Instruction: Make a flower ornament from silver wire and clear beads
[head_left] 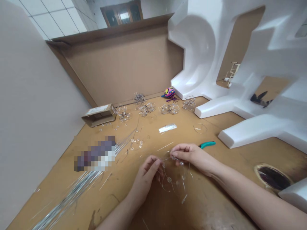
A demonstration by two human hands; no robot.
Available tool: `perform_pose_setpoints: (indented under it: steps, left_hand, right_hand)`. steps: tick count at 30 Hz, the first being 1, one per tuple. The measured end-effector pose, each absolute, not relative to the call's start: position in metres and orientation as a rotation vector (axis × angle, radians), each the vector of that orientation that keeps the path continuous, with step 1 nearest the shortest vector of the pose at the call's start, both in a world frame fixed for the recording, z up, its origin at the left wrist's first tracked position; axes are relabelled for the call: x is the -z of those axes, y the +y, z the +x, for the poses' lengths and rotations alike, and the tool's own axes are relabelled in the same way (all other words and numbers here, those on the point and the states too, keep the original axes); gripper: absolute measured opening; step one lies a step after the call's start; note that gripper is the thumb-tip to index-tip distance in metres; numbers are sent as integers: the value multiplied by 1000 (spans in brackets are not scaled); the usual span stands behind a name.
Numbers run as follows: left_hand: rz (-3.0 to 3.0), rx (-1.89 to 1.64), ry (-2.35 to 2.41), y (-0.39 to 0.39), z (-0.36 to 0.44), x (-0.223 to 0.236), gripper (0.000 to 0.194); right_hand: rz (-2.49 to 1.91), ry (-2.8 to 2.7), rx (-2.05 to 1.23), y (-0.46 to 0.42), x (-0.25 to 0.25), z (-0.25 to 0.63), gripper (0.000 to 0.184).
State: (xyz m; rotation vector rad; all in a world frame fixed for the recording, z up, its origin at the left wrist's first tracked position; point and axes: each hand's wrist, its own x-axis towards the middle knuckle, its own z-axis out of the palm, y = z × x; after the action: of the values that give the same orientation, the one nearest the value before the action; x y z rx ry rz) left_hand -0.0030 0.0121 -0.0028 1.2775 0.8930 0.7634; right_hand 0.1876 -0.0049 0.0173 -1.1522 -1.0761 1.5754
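Tabletop (206, 204) bears an open box (98, 110); left fingers (153, 168) and right fingers (182, 155) pinch beaded wire (169, 180).

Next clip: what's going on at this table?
A person's left hand and right hand pinch a thin wire piece with clear round beads. Several wire-and-bead clusters sit along the back, one beside an open brown cardboard box. Straight silvery wires lie bundled to the left; a green tool handle shows beyond the right hand.

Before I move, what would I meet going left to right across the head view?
Carton → left hand → right hand → green handle → dark oval. Left out: the beaded wire, held in both hands and overlapping them.
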Motion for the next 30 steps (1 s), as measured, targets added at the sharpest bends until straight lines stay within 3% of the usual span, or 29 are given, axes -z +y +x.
perform_pose_setpoints:
  steps: [17,30]
  left_hand:
    - [1316,-708,889,9,0,0,22]
    - [1238,-845,940,15,-3,7,20]
  right_hand:
    - [-1089,-1090,-1762,-8,-16,179,33]
    - [-1264,-1178,-1609,-4,-8,181,32]
